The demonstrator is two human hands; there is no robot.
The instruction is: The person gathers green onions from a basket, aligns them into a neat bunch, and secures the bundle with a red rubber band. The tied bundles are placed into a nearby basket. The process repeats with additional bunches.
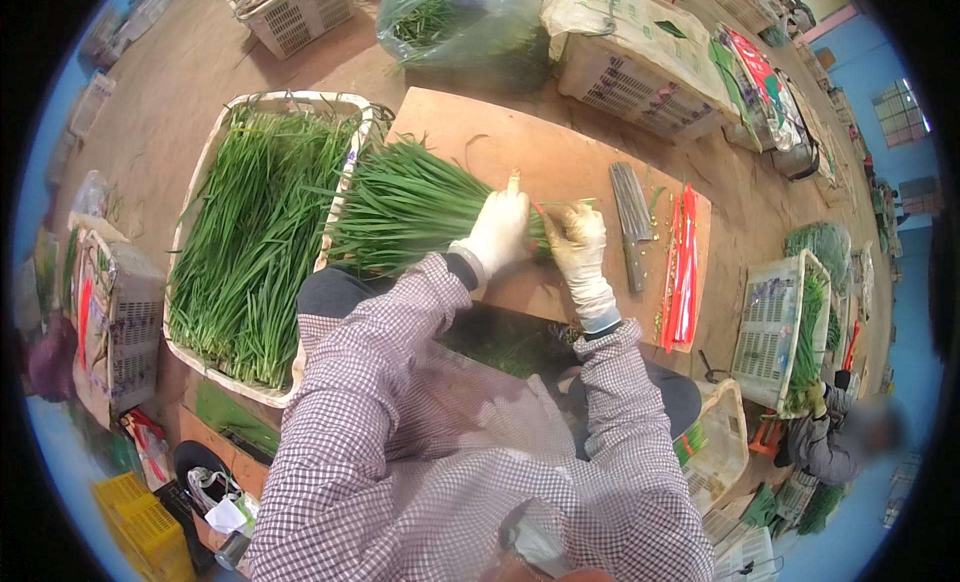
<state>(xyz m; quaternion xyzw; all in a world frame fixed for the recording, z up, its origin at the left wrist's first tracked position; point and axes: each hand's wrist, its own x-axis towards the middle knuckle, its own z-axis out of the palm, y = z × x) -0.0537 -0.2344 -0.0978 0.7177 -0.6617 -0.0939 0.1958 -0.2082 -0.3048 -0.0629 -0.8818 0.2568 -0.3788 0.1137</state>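
A loose bunch of long green leaves, apparently garlic chives [420, 199], lies across a wooden board [450, 116] with its leaf tips toward the crate on the left. My left hand [499, 225], in a pale glove, grips the bunch near its cut end. Beside it, my gloved right hand [579, 233] pinches a thin red strip [538, 208] that passes around the stems. Part of the strip is hidden by my fingers. To the right of my right hand lies a knife [631, 222] with a broad blade. More red strips [681, 270] are laid along the board's right edge.
A white plastic crate [174, 282] full of chives stands at my left. Beyond the board are a clear bag of greens [465, 26] and a covered crate [637, 86]. Another crate [724, 447] is by my right knee. A co-worker [825, 439] sits at far right.
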